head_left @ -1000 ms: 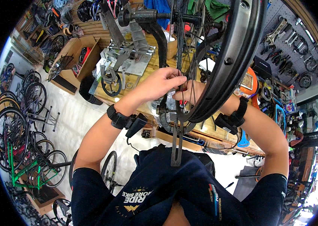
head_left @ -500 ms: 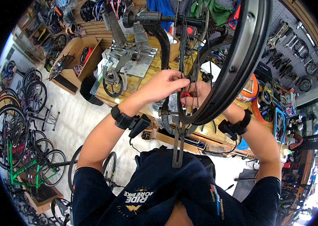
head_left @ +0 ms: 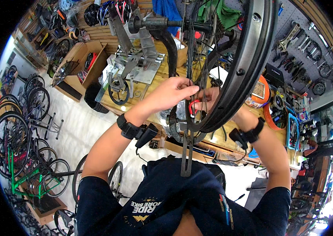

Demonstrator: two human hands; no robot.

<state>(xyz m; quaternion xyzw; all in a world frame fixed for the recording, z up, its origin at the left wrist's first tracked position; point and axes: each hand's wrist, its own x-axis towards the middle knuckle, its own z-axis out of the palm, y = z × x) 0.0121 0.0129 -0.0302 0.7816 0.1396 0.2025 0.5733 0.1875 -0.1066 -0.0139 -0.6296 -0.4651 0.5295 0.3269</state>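
Black curved rim [head_left: 251, 59] beside right hand [head_left: 210, 97]

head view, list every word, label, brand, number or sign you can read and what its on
Shirt, picture left: large white print above a yellow mark, readable, wording not copied here.
Shirt, picture right: small print beside a blue stripe, too small and blurred.
Black box: pale print, too small.
Green frame: any marks too small.
Wheel rim: no print that I can make out.

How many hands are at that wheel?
2: the left hand at the left of the wheel, and the right hand, partly hidden by it. No others show.
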